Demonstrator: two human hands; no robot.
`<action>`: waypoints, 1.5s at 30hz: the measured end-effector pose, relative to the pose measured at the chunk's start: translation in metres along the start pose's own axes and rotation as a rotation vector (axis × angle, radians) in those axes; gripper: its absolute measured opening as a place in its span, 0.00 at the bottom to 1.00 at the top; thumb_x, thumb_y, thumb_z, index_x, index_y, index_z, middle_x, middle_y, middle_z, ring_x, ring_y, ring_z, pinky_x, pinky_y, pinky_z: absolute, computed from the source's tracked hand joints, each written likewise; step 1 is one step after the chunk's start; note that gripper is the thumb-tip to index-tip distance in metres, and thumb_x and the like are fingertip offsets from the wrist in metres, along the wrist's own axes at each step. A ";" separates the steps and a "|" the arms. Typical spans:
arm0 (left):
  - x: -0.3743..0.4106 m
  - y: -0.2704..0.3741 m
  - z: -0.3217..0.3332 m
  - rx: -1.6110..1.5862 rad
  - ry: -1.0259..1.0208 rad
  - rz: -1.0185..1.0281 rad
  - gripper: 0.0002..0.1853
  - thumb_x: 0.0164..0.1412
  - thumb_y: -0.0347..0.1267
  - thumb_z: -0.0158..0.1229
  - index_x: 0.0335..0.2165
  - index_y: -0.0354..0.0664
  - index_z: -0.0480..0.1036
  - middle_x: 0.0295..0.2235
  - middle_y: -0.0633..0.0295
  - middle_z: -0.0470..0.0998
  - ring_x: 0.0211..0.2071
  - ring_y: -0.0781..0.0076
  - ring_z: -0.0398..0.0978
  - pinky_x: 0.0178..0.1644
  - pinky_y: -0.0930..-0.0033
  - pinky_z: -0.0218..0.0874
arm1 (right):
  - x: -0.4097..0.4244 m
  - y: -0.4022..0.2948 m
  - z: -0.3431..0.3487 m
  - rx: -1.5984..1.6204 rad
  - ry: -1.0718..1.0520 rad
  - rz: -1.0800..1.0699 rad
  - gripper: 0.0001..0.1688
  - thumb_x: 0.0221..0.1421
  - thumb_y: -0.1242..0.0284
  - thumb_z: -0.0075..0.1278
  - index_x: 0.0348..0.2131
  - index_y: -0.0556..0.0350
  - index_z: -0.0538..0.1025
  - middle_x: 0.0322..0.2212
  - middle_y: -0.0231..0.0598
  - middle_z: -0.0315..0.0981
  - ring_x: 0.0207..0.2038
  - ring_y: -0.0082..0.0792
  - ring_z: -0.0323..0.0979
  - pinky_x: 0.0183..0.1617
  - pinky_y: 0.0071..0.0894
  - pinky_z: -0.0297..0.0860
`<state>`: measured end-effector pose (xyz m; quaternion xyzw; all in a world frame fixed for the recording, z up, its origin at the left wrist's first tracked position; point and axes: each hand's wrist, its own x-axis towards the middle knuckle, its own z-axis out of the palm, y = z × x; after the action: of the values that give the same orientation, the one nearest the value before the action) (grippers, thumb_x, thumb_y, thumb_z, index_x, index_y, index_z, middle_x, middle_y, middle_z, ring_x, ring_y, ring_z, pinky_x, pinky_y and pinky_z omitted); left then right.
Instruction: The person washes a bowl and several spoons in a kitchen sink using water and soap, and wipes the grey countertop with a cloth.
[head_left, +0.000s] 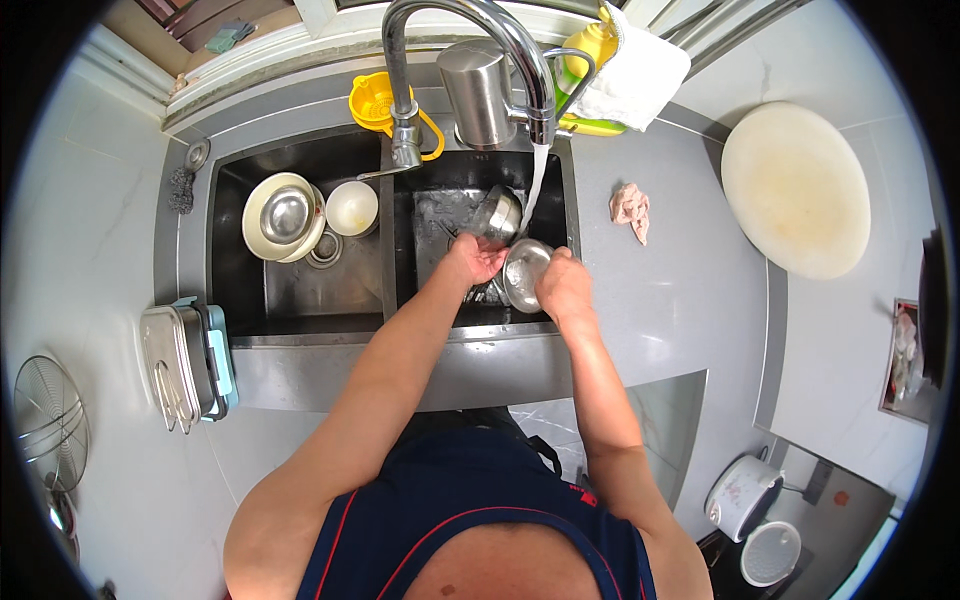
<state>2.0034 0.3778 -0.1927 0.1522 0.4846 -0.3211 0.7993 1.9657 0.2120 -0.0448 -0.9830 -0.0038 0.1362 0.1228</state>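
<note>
My right hand (565, 286) grips the rim of a shiny metal bowl (525, 274), which is tilted over the right sink basin (431, 199). Beside that bowl, my left hand (480, 259) is turned palm up with its fingers loosely curled and nothing visible in it. Just beyond its fingers a second metal bowl (502, 214) leans in the basin; whether they touch is unclear. Water (537, 180) streams from the chrome faucet (538, 112) between the bowls. Thin dark utensils, possibly chopsticks, lie partly hidden below my hands.
In the left basin (322, 300) are stacked cream bowls (255, 217), with a small metal bowl (285, 214) inside, and a white bowl (352, 208). A yellow strainer (371, 101) sits behind the faucet base. A crumpled pink cloth (630, 210) lies on the right counter (675, 315).
</note>
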 end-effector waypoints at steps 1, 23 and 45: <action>-0.001 -0.004 -0.002 -0.046 -0.052 -0.006 0.20 0.61 0.39 0.39 0.31 0.33 0.72 0.27 0.50 0.76 0.25 0.62 0.75 0.24 0.69 0.69 | 0.001 -0.001 0.002 -0.021 0.006 0.014 0.17 0.49 0.76 0.49 0.38 0.69 0.66 0.35 0.65 0.70 0.36 0.59 0.74 0.40 0.46 0.73; -0.242 0.126 -0.188 0.466 0.716 0.909 0.12 0.51 0.34 0.47 0.20 0.36 0.69 0.13 0.61 0.68 0.10 0.71 0.63 0.11 0.65 0.55 | -0.030 -0.048 -0.014 1.140 -0.317 0.305 0.18 0.52 0.79 0.36 0.42 0.74 0.65 0.24 0.48 0.71 0.15 0.29 0.69 0.11 0.22 0.65; -0.100 0.231 -0.309 0.356 0.529 1.171 0.13 0.59 0.29 0.50 0.37 0.26 0.68 0.22 0.53 0.73 0.17 0.68 0.71 0.18 0.66 0.69 | 0.019 -0.297 0.139 1.566 -0.497 0.477 0.15 0.61 0.80 0.35 0.44 0.77 0.63 0.31 0.52 0.69 0.26 0.40 0.73 0.30 0.37 0.78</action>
<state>1.9149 0.7583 -0.2709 0.5937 0.4410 0.1392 0.6586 1.9540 0.5338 -0.1072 -0.5311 0.2716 0.3333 0.7301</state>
